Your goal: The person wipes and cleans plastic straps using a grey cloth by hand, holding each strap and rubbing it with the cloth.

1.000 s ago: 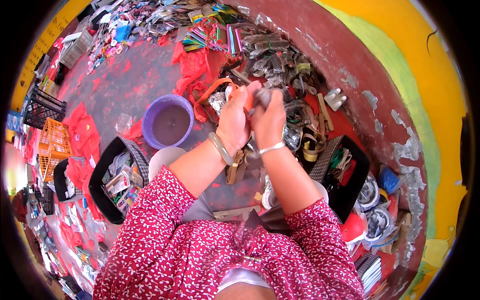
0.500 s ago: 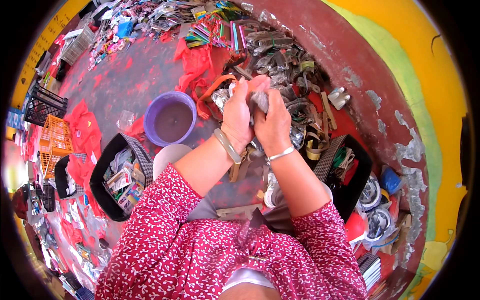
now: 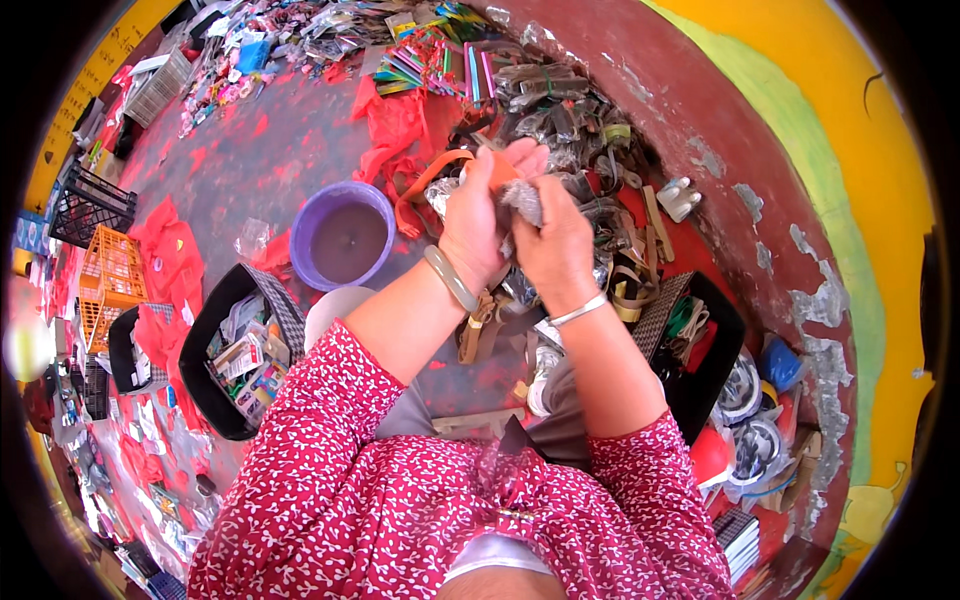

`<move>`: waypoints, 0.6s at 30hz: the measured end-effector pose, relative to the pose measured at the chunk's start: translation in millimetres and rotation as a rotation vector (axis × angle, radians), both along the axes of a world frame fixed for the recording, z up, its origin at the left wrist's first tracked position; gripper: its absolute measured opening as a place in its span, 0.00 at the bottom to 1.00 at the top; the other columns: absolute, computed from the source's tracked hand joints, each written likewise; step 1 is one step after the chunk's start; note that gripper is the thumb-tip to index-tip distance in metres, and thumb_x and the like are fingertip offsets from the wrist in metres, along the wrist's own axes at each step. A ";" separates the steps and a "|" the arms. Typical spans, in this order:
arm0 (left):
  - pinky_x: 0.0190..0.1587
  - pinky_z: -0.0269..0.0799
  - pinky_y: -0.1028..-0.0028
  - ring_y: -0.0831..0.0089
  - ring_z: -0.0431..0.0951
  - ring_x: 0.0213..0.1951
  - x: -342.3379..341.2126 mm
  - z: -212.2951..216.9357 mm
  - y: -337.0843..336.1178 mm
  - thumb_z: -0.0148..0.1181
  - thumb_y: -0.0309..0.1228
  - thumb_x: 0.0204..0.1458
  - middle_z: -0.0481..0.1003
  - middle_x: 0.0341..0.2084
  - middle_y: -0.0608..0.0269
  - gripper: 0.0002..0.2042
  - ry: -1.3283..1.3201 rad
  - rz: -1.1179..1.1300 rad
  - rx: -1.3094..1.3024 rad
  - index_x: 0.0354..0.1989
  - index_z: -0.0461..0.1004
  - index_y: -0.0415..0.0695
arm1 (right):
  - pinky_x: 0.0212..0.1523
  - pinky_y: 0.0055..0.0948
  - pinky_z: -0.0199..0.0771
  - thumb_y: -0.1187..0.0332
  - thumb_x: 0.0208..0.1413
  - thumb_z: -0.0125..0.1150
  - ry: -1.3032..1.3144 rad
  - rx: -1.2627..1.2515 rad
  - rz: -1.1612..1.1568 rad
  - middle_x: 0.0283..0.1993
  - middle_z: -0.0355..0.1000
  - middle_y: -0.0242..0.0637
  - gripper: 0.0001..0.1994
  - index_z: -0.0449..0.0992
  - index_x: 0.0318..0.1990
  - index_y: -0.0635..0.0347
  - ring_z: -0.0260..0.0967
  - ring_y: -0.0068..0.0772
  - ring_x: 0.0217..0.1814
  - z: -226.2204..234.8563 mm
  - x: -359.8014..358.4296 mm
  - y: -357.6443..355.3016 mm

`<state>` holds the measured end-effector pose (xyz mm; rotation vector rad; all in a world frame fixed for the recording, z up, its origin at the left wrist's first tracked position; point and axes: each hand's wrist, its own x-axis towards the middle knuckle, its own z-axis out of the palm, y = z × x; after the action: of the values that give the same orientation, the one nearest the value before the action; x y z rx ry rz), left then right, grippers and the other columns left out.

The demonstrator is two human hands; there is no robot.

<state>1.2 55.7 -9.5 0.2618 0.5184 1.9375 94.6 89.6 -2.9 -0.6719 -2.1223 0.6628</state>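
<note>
My left hand (image 3: 474, 215) supports an orange strap (image 3: 433, 170), perhaps a belt, across its palm, fingers curled up around it. One end of the strap loops out to the left and hangs down. A grey, fuzzy-looking wad (image 3: 523, 203), like a scouring pad or rag, is pinched in my right hand (image 3: 556, 240) and pressed to the strap over the left palm. Beneath both hands spreads a heap of belts and straps (image 3: 560, 115), many in clear plastic wrapping. To the left stands a purple basin (image 3: 298, 250) with murky water.
Black bins of small goods stand on my left (image 3: 190, 370) and right (image 3: 735, 325). Farther left are an orange crate (image 3: 112, 275) and a black crate (image 3: 92, 208). Red cloth (image 3: 395, 125) lies on the floor. A peeling red and yellow wall (image 3: 735, 170) curves along the right.
My right hand and the grey wad have shifted slightly right along the strap, and the left palm shows a little more. The strap stays in the left hand.
</note>
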 end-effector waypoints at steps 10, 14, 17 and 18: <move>0.63 0.50 0.66 0.61 0.60 0.59 13.3 -12.0 -8.3 0.37 0.41 0.61 0.62 0.56 0.48 0.25 0.236 0.183 -0.138 0.58 0.56 0.32 | 0.39 0.48 0.66 0.71 0.45 0.55 -0.041 -0.390 -0.311 0.31 0.70 0.60 0.12 0.62 0.37 0.66 0.67 0.63 0.37 -25.3 -20.5 9.3; 0.63 0.51 0.65 0.57 0.59 0.59 0.1 -18.7 -1.8 0.37 0.42 0.61 0.61 0.57 0.46 0.25 0.017 0.042 0.022 0.57 0.55 0.32 | 0.36 0.35 0.70 0.75 0.46 0.54 0.219 -0.697 -0.198 0.30 0.72 0.48 0.11 0.67 0.39 0.66 0.71 0.45 0.32 -47.3 -9.9 43.6; 0.58 0.59 0.60 0.55 0.62 0.58 -23.1 -7.2 2.9 0.36 0.44 0.60 0.61 0.56 0.46 0.25 -0.076 -0.008 0.053 0.57 0.58 0.35 | 0.34 0.25 0.71 0.80 0.50 0.50 0.602 -1.177 -0.134 0.34 0.71 0.35 0.09 0.69 0.39 0.63 0.69 0.27 0.33 -37.5 16.2 77.1; 0.56 0.61 0.60 0.56 0.62 0.58 -28.9 -6.4 2.0 0.36 0.44 0.60 0.61 0.56 0.46 0.25 -0.081 -0.016 0.062 0.56 0.59 0.35 | 0.34 0.24 0.71 0.80 0.50 0.50 0.636 -1.232 -0.133 0.34 0.71 0.35 0.09 0.69 0.40 0.63 0.69 0.27 0.34 -26.1 24.7 80.1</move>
<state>-27.7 57.7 -16.0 0.2254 0.4027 1.9420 119.3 169.7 -29.0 -1.0149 -0.9080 1.8315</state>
